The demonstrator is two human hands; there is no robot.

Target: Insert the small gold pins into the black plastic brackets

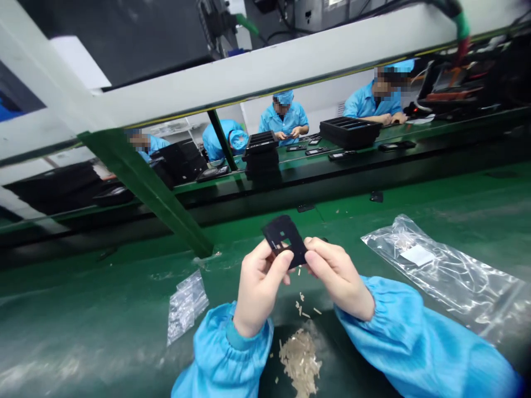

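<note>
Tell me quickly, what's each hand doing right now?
Left hand: closed, holding the black part, thumb on its face.
Right hand: closed, thumb and finger pinching that part's right edge.

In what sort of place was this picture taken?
Most likely a factory assembly workshop: several people in blue coats and caps are along a bench, black trays stand on it, and the left hand and right hand hold a thin black part.
</note>
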